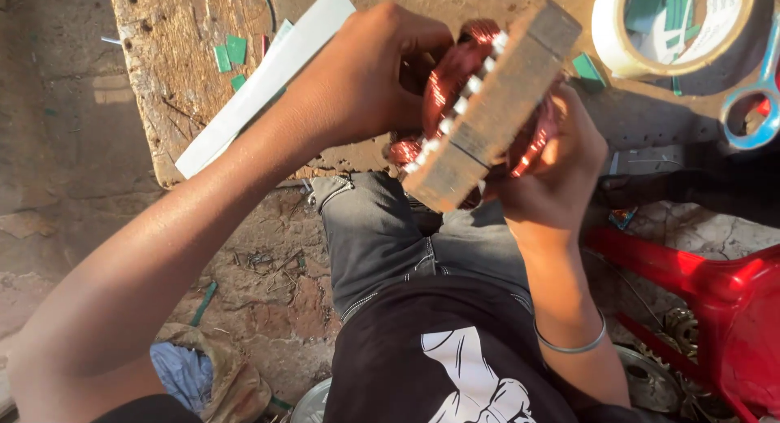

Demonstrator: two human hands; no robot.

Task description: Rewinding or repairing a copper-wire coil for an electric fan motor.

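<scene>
From the head camera, the left hand (370, 73) is curled closed over the far side of a motor stator (487, 106), its fingers wrapped onto the copper-red windings (447, 82). The right hand (552, 167) cups the same stator from below and from the near side, fingers bent around the coil bulge there, so both hands grasp it firmly. The stator is held up above the person's lap, tilted, with its grey laminated core facing the camera and a row of white slot liners (467, 98) showing along one edge.

The fingertips of both hands are hidden behind the stator, and the far end of the windings is covered by the left hand. A thin metal bangle (570, 346) sits on the right wrist.

Beyond the hands lies a worn wooden bench (162, 57) carrying a long white paper strip (268, 73) and small green scraps (230, 51). A roll of tape (674, 25) and blue-handled scissors (756, 98) lie at the upper right, both cut off by the frame edge. A red plastic stool (715, 301) stands to the right on a cracked earthen floor (49, 147), with a crumpled rag (203, 374) lower left.
</scene>
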